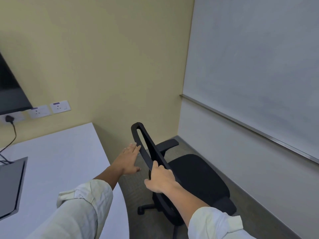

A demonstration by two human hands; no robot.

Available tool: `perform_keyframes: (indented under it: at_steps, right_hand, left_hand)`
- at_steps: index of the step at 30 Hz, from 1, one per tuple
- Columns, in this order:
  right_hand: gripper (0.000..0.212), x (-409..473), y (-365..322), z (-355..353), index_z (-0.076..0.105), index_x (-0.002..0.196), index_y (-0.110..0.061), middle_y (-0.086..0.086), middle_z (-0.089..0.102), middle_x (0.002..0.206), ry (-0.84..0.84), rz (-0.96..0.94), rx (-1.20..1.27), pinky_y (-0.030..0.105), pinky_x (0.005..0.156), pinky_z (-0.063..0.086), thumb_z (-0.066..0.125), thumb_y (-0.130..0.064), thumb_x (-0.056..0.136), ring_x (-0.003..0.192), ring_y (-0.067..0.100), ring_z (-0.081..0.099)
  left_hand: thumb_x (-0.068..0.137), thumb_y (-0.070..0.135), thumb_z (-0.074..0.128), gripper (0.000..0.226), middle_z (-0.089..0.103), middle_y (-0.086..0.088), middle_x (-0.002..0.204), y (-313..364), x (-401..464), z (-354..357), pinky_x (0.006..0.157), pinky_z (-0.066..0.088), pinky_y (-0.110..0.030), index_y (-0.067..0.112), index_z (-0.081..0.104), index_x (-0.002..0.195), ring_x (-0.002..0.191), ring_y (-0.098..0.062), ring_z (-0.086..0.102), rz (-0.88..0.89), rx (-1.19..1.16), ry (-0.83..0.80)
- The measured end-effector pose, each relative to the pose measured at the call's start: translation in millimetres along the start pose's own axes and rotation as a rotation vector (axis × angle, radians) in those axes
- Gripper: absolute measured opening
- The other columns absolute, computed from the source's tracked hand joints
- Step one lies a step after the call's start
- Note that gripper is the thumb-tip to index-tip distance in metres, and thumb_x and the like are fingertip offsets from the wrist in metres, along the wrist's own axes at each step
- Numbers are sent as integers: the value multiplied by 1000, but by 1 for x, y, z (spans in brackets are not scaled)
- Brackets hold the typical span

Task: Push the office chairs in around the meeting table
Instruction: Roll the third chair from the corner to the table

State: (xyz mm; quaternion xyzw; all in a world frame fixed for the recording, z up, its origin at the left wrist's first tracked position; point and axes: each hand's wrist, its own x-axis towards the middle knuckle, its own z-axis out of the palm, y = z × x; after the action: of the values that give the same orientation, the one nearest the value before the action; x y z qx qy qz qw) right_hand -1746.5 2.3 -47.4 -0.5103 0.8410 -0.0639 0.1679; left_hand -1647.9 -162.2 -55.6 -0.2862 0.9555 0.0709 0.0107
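Note:
A black office chair point(193, 171) stands in the room's corner, its seat facing the right wall and its backrest edge-on to me. My right hand point(161, 178) grips the near rim of the backrest. My left hand point(128, 159) is flat with fingers spread, its fingertips touching the backrest's frame higher up. The white meeting table point(57, 161) lies to the left of the chair, a strip of carpet between them.
A whiteboard point(255, 66) covers the right wall close behind the chair. A dark screen point(10, 94) hangs at the left above wall sockets point(50, 108) with a plugged cable. A grey floor box lid point(10, 187) stands open on the table.

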Motion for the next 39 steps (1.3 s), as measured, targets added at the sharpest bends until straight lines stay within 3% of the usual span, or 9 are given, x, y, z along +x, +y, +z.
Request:
perform_keyframes:
  at_steps: [4,7,10,12,16,21,26,31,39]
  right_hand:
    - [64,-29,24,5,32,142,-7,14,63,119,168,-35,-124,46,97,42,55,-44,95,106,32,61]
    - [62,-56,57,14,32,142,-8,12,67,111,269,-58,-214,44,95,43,52,-45,96,98,29,64]
    - [45,-79,94,10,48,121,-11,10,69,98,263,-14,-249,43,88,45,50,-48,95,88,30,66]
    - [38,-91,119,-2,55,101,-13,10,69,92,217,37,-261,40,79,47,50,-50,93,84,32,66]
    - [33,-110,174,-25,52,81,-14,11,68,90,134,128,-282,36,67,46,58,-46,87,85,34,66]
    - [44,-128,231,-41,56,84,-15,11,68,93,94,110,-280,39,72,55,55,-58,88,86,34,65]
    - [68,-138,264,-39,59,78,-16,6,67,82,100,2,-326,37,67,49,43,-82,82,71,28,58]
    - [79,-162,307,-46,59,66,-19,-3,61,64,108,-141,-353,35,62,47,34,-94,72,60,20,56]
    - [53,-174,359,-50,46,52,-21,-5,53,52,180,-346,-270,32,50,39,50,-68,75,47,17,50]
  left_hand:
    - [87,43,74,107,-5,-17,167,7,16,-7,126,5,-41,10,1,159,155,-29,-3,88,168,-95]
    - [87,44,71,92,14,-18,165,19,28,-14,124,15,-42,9,21,156,152,-31,13,114,213,-152]
    - [85,42,71,44,59,-8,125,27,35,-21,98,44,-38,18,58,119,115,-27,52,189,205,-128]
    - [80,40,71,21,66,-1,94,38,34,-23,80,52,-39,25,60,88,89,-22,59,214,191,-144]
    - [67,62,65,39,60,8,63,84,21,-11,55,45,-31,24,64,71,58,-11,55,253,179,-268]
    - [71,72,57,47,61,8,68,147,-4,4,55,36,-31,27,64,79,66,-16,59,252,188,-315]
    - [76,61,52,39,49,10,58,189,-39,19,58,37,-32,27,47,59,61,-20,52,140,227,-177]
    - [73,56,51,35,50,9,57,246,-78,31,59,37,-31,25,47,57,59,-19,52,8,210,-114]
    - [74,53,53,30,60,8,62,297,-102,43,55,45,-27,25,65,71,56,-11,57,-128,162,-128]
